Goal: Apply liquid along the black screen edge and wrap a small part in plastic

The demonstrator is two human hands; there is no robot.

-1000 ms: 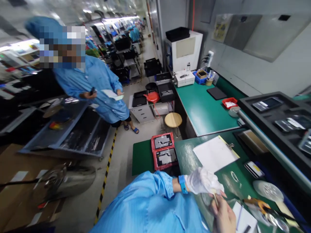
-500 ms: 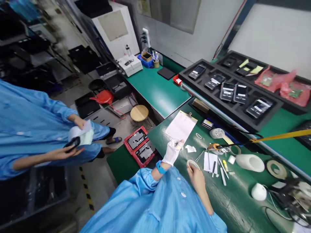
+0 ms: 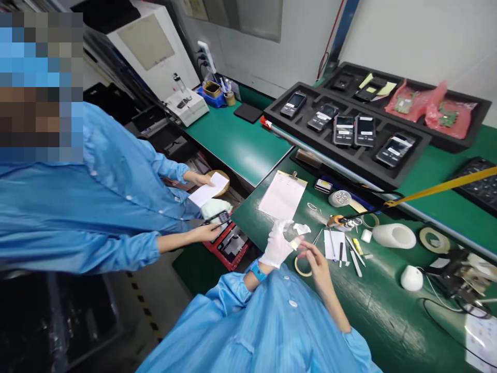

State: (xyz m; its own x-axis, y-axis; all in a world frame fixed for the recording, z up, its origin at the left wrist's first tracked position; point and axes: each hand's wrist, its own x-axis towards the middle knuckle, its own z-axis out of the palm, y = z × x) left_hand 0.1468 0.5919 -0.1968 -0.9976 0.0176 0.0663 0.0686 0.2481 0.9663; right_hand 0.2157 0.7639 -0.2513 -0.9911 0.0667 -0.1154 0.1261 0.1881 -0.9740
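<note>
My left hand [image 3: 276, 244], in a white glove with a blue band at the wrist, pinches a small pale-yellow piece [image 3: 295, 243]; its exact kind is too small to make out. My bare right hand [image 3: 317, 260] is close by, fingers apart, their tips at or near the edge of that piece. Below the two hands a roll of tape [image 3: 298, 267] lies on the green bench, partly hidden by the right hand. A crumpled white tissue [image 3: 302, 228] lies just beyond the gloved fingers. Further off is a clipboard with a paper sheet [image 3: 283, 195].
At the left a co-worker in a blue coat [image 3: 116, 191] holds white paper [image 3: 209, 190] and a dark handheld device [image 3: 219, 219]. Tweezers and pens [image 3: 355, 261] lie to the right, near a white bottle [image 3: 394, 236]. A black tray [image 3: 310, 137] of handheld devices fills the shelf.
My right hand has let go of the tape roll, which now lies on the bench, and has come up to the piece in my left hand. The co-worker has moved closer.
</note>
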